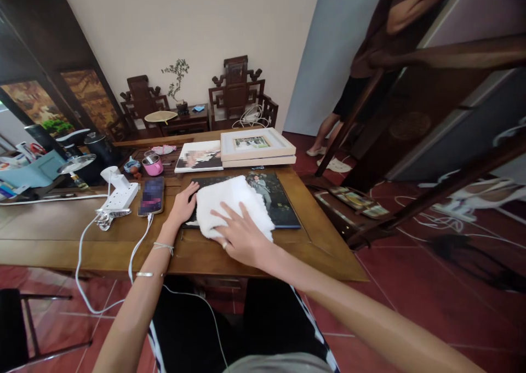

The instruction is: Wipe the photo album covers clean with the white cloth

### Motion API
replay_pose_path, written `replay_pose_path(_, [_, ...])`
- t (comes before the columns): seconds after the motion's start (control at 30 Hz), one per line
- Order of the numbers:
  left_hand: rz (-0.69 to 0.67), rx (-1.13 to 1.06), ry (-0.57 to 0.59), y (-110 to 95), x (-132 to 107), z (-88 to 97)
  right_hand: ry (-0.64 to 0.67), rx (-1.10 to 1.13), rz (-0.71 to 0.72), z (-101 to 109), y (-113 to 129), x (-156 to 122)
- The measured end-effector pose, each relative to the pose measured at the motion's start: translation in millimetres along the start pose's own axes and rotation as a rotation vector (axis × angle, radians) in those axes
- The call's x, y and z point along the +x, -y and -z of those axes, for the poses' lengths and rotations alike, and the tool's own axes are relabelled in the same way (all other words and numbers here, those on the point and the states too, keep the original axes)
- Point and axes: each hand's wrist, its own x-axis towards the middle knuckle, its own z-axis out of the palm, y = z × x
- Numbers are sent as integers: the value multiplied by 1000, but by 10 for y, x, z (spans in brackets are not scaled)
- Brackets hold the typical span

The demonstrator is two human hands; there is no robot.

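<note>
A dark photo panel (283, 203) lies flat on the wooden table, its picture showing a figure in a light suit. Over its left and middle part is spread a fluffy white cloth (246, 195). My right hand (242, 233) rests flat on the cloth with fingers spread, pressing it against the panel. At the panel's left edge sits my left hand (184, 203), fingers stretched out and partly hidden by shadow and the cloth. The cloth hides much of the picture beneath it.
White framed pictures (258, 143) are stacked behind the panel, beside another photo print (199, 156). To the left are a phone (150, 196) on a cable, a white power strip (122, 196), a pink cup (152, 165) and a blue box (41, 167). A person (370, 50) stands at the right.
</note>
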Motion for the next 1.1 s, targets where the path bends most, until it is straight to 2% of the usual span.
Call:
replay_pose_path(0.07, [9, -8, -5, 8, -2, -8, -27, 12, 2, 19, -125, -181])
replay_pose_path(0.17, [22, -23, -14, 17, -4, -17, -75, -54, -105, 74, -482, -311])
replay_pose_path(0.27, [33, -42, -23, 9, -6, -17, -99, -138, -254, 136, -850, -249])
replay_pose_path(0.37, [42, -65, -37, -8, -9, -16, -122, -158, -346, 170, -1018, -38])
replay_pose_path(0.47, [56, -92, -60, -14, -7, -15, -118, -144, -339, 137, -904, 249])
replay_pose_path(0.6, [86, -145, -114, -9, 12, -4, -71, -80, -148, 26, -465, 560])
replay_pose_path(0.7, [98, -178, -150, -22, 19, 4, -37, -32, 0, -9, -150, 579])
replay_pose_path(0.8, [95, -180, -144, -50, 4, -5, -8, 8, 96, 30, 5, 380])
replay_pose_path(0.87, [86, -163, -116, -63, -9, -22, 12, 26, 115, 73, 4, 177])
replay_pose_path(0.97, [64, -119, -62, -60, -13, -53, -2, 75, 79, 115, -141, -105])
replay_pose_path(1.03, [45, -87, -34, -45, -7, -70, -67, 128, 4, 120, -311, -199])
replay_pose_path(1.1, [29, -58, -21, -32, -1, -76, -139, 164, -92, 114, -500, -174])
